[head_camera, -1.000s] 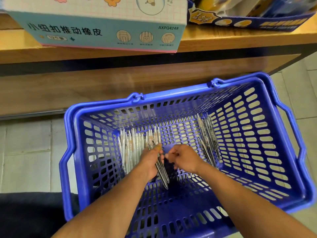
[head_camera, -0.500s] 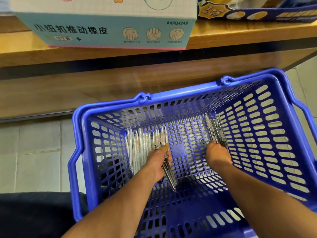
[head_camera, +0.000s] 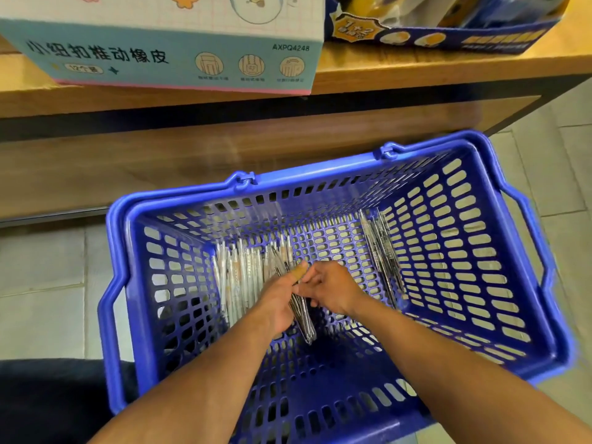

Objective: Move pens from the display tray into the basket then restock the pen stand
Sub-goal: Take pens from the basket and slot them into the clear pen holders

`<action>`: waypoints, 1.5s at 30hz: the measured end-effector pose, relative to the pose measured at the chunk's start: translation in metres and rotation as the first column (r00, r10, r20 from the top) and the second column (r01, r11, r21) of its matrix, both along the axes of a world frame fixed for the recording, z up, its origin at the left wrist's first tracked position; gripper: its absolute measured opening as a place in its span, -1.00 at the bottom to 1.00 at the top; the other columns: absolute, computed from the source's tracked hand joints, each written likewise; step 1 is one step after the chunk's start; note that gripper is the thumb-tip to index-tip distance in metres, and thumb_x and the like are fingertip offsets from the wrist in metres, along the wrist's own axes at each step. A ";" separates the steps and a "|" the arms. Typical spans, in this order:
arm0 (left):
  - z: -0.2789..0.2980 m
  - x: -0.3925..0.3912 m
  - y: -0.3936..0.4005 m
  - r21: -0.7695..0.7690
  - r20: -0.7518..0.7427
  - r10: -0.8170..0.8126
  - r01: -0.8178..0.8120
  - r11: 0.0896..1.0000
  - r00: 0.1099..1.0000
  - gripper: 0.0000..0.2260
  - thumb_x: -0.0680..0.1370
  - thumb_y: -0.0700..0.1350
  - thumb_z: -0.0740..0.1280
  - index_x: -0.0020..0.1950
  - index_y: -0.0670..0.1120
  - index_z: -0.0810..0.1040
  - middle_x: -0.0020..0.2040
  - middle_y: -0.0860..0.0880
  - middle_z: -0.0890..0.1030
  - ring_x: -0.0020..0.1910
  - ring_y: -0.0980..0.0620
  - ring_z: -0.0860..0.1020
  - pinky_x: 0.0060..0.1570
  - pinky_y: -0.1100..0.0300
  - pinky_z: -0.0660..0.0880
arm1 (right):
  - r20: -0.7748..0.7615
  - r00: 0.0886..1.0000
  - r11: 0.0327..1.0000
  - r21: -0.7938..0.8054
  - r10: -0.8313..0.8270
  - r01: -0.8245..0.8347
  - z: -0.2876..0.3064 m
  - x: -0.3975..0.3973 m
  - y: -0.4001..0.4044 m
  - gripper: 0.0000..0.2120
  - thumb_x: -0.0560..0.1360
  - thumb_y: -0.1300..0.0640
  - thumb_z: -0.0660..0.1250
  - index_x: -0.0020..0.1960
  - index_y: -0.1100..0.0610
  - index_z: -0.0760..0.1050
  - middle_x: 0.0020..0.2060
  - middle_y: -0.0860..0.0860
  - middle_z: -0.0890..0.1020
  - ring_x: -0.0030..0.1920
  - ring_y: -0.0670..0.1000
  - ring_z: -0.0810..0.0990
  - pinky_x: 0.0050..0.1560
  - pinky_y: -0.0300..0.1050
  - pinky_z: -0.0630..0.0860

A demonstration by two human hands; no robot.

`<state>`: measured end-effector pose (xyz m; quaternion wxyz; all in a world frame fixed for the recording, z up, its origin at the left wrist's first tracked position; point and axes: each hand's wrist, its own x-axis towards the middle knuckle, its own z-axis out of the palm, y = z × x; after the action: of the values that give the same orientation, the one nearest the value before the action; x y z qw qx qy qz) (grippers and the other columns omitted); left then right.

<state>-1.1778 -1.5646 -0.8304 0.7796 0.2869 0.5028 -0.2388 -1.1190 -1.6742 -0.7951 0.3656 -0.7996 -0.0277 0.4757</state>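
Gathering pens for restocking, my left hand [head_camera: 278,307] grips a dark pen bundle [head_camera: 301,315] at the basket [head_camera: 480,357] centre, my right hand [head_camera: 330,291] pinches its top; next I'd collect the pens at two o'clock [head_camera: 381,248].

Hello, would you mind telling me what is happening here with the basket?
A person is reaching both hands into a blue basket on the tiled floor beside a wooden shelf unit. The left hand grips a small bundle of dark pens, and the right hand meets it at the bundle, fingers curled against the pens. Pale pens lie on the basket floor to the left, and more dark pens lean along its right wall.
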 end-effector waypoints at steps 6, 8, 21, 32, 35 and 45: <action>-0.010 0.001 -0.005 0.164 -0.088 -0.017 0.031 0.986 0.996 -0.46 0.57 -0.07 0.39 0.48 -0.19 0.28 0.11 -0.19 0.64 0.14 -0.12 0.58 0.47 -0.18 0.26 | -0.042 0.998 0.999 -0.012 -0.044 0.043 -0.002 0.017 -0.020 -0.80 0.42 0.11 0.52 -0.11 0.20 0.56 -0.32 0.02 0.68 -0.41 -0.10 0.61 -0.31 -0.23 0.56; -0.012 0.001 -0.006 0.179 -0.082 -0.063 0.077 0.981 0.995 -0.43 0.59 -0.05 0.37 0.49 -0.21 0.24 -0.22 -0.11 0.63 0.01 -0.13 0.60 0.44 -0.23 0.28 | -0.015 0.994 0.992 -0.066 -0.109 0.108 -0.008 0.032 -0.034 -0.81 0.47 0.11 0.47 -0.06 0.22 0.56 -0.23 0.10 0.68 -0.31 -0.05 0.64 -0.14 -0.12 0.63; -0.009 -0.008 -0.015 0.132 -0.046 -0.220 0.224 0.966 0.974 -0.47 0.57 -0.04 0.40 0.44 -0.16 0.27 -0.25 -0.04 0.58 0.31 -0.23 0.51 0.52 -0.20 0.11 | 0.394 0.880 0.687 -0.718 0.267 0.113 -0.042 0.092 -0.045 -0.75 0.59 0.15 0.29 0.20 0.27 0.45 0.02 0.20 0.63 0.02 0.22 0.62 -0.13 0.01 0.52; 0.006 -0.001 -0.011 0.146 -0.027 -0.242 0.244 0.959 0.970 -0.70 0.58 -0.05 0.39 -0.19 0.06 0.26 -0.09 -0.09 0.60 -0.21 0.07 0.52 -0.16 0.32 0.58 | 0.218 0.976 0.935 -0.341 -0.021 0.096 -0.005 0.092 -0.050 -0.82 0.58 0.14 0.31 0.04 0.26 0.51 -0.26 0.07 0.59 -0.34 -0.01 0.60 -0.37 -0.16 0.54; 0.009 0.001 -0.012 0.148 -0.040 -0.242 0.245 0.958 0.970 -0.72 0.55 -0.01 0.41 -0.16 0.07 0.29 -0.16 -0.05 0.58 -0.33 0.10 0.51 -0.40 0.29 0.49 | 0.009 1.000 0.972 -0.234 0.009 -0.006 0.014 0.071 -0.053 -0.89 0.56 0.12 0.35 0.04 0.14 0.49 -0.29 0.06 0.62 -0.37 -0.08 0.60 -0.33 -0.21 0.51; 0.025 0.004 -0.012 0.125 0.086 -0.237 0.225 0.966 0.968 0.05 0.26 0.19 0.50 0.59 -0.12 0.05 0.47 -0.20 0.37 0.20 -0.07 0.49 0.33 -0.07 0.39 | -0.176 0.984 0.998 0.067 0.026 -0.015 0.019 0.022 -0.028 -0.81 0.44 0.23 0.47 -0.08 0.24 0.48 -0.34 0.10 0.65 -0.38 -0.01 0.62 -0.30 -0.18 0.61</action>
<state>-1.1736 -1.5766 -0.8055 0.7530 0.3992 0.4391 -0.2843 -1.0969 -1.7019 -0.7759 0.3875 -0.7417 -0.0190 0.5472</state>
